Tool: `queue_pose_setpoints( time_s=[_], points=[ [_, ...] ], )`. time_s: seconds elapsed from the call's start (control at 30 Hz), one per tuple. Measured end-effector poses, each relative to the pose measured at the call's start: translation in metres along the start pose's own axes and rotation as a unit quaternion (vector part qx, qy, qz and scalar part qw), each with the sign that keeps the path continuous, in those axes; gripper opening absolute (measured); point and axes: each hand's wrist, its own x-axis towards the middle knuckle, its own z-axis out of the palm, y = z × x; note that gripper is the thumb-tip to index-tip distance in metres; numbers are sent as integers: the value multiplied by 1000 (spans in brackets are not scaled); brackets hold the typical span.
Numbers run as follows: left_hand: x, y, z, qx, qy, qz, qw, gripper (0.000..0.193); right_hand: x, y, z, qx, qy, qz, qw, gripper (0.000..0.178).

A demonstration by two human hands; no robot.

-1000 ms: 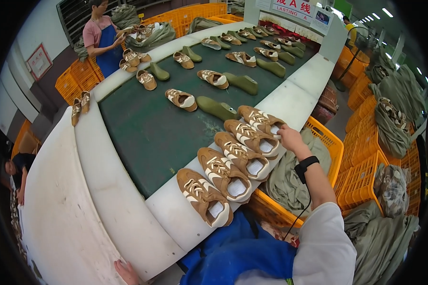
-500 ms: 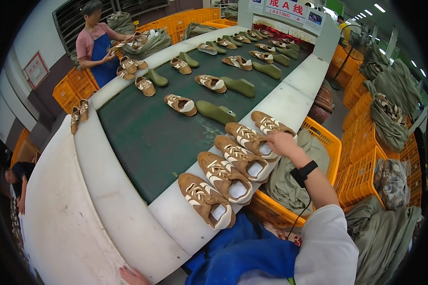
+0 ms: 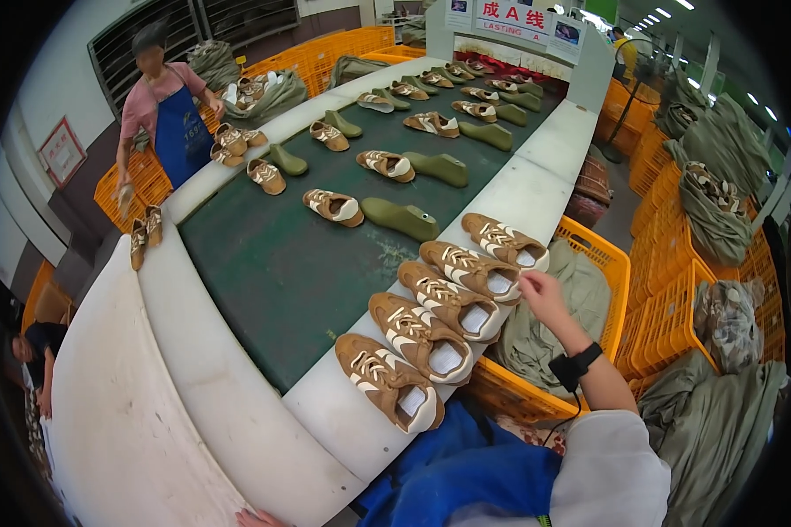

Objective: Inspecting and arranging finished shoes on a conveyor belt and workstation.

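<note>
My right hand (image 3: pixel 545 297) is at the heel of a tan-brown sneaker (image 3: pixel 473 270), second from the far end of a row of several with white stripes and laces. Its fingers are drawn together at the heel rim; whether they pinch anything is hidden. Beyond it stands the farthest sneaker (image 3: pixel 504 241), and closer to me are a sneaker (image 3: pixel 448 301), another sneaker (image 3: pixel 420 338) and the nearest sneaker (image 3: pixel 388 382). White paper shows inside their openings. Of my left hand (image 3: pixel 259 519) only some outstretched fingers show, resting at the edge of the white table (image 3: pixel 132 369).
Along the green conveyor belt (image 3: pixel 255 272) lie sneakers and green shoe lasts (image 3: pixel 402 218). An orange crate (image 3: pixel 613 290) with grey-green cloth stands by my right arm; more crates (image 3: pixel 664 321) stack beyond. Across the belt is a co-worker in a blue apron (image 3: pixel 183 132).
My right hand has drawn back from over the far sneakers to the second one's heel, uncovering the farthest sneaker. Across the belt, the co-worker has turned and lowered one arm.
</note>
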Motion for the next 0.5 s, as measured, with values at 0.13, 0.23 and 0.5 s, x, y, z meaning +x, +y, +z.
queue_pose_setpoints(
  time_s=[0.13,0.23,0.5],
  points=[
    [-2,2,-5,28,41,-2,999,39,-61,89,-12,-54,-132,188,972,33],
    [-2,3,-10,39,48,14,998,41,-138,135,17,-217,-331,105,912,62],
    [-12,0,9,22,82,49,995,44,-136,98,68,-349,-315,180,864,50]
  ],
)
